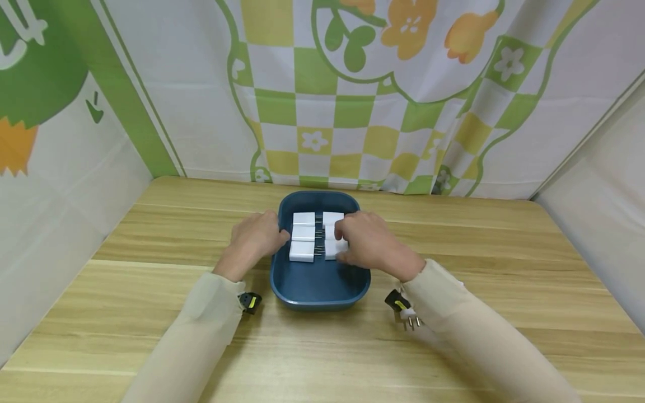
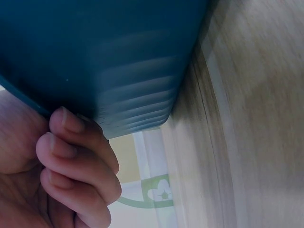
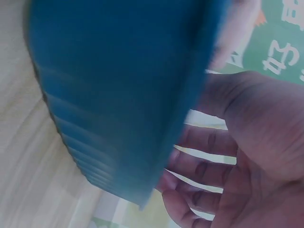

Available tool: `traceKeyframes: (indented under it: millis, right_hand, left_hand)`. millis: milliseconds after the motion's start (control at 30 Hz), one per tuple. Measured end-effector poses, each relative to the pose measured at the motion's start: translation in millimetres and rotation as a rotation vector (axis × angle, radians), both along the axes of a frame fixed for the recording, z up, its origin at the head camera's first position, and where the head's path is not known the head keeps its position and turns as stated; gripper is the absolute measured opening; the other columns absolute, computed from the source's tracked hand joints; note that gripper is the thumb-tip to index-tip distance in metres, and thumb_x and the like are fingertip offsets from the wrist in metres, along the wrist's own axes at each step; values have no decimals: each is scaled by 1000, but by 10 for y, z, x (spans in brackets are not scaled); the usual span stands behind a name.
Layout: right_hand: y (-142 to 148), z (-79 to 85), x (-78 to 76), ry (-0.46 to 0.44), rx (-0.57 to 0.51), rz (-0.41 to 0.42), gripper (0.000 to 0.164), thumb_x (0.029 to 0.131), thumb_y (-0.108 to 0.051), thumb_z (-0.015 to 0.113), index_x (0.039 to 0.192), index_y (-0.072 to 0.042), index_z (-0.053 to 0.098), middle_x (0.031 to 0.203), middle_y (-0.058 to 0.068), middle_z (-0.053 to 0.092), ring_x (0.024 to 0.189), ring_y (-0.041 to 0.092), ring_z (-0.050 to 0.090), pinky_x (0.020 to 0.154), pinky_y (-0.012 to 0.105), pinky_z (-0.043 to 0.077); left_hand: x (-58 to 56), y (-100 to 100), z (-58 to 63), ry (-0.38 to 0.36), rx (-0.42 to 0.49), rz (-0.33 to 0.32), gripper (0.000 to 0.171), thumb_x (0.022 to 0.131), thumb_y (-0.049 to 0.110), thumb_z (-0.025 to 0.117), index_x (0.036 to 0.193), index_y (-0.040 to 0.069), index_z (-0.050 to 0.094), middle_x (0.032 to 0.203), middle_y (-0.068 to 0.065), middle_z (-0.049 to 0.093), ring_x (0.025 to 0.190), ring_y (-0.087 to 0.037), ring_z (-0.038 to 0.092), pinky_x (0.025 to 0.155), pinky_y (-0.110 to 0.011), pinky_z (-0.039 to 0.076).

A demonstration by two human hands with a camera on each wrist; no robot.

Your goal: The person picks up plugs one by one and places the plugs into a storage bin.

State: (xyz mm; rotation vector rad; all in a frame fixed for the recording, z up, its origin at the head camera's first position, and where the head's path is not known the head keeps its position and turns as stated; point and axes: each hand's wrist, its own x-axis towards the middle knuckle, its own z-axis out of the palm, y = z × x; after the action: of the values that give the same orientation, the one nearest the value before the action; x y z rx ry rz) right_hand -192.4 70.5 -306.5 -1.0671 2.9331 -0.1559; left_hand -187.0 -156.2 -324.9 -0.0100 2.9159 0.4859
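A dark blue plastic tub (image 1: 319, 288) sits on the wooden table. Inside lie several white plugs (image 1: 302, 251) in two columns, their metal pins pointing inward. My left hand (image 1: 257, 238) grips the tub's left rim, thumb over the edge; its curled fingers (image 2: 78, 164) show against the outer wall in the left wrist view. Reaching over the right rim, my right hand (image 1: 370, 240) has its thumb and fingertips right at the right column of plugs, partly covering them. In the right wrist view its fingers (image 3: 202, 168) are spread apart and loosely bent, their tips hidden behind the tub's rim.
The wooden table (image 1: 504, 313) runs to a patterned curtain (image 1: 312, 112) at the back, with white cloth on both sides. Small black devices with yellow labels hang under the wrists, a left one (image 1: 250, 302) and a right one (image 1: 397, 300).
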Motion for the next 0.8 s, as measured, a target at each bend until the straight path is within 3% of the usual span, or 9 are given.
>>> traceKeyframes:
  millis: [300,500,800]
  right_hand:
    - [226,148,128,-44,-137,-57,32,85,-25,83,107,-5,73,101,9,72,94,25,66,81,41,53]
    - [404,155,184,-6,-221,-76,29,83,-23,84,103,-4,74,94,7,69,89,25,64,78,41,52]
    - [589,112,270,43,-252,-116,29,83,-24,85,102,-6,73,91,4,67,85,24,63,76,41,51]
  left_hand:
    - [4,-4,-3,-1,4,-1,31,99,26,57,75,6,62,63,-5,55,55,-19,52,50,-31,40]
    - [2,-4,-5,-1,11,0,31,99,26,57,75,6,62,63,-6,55,55,-20,52,50,-31,40]
    - [5,-10,-7,-1,43,-12,33,99,23,58,70,7,60,58,-3,51,50,-17,49,46,-28,36]
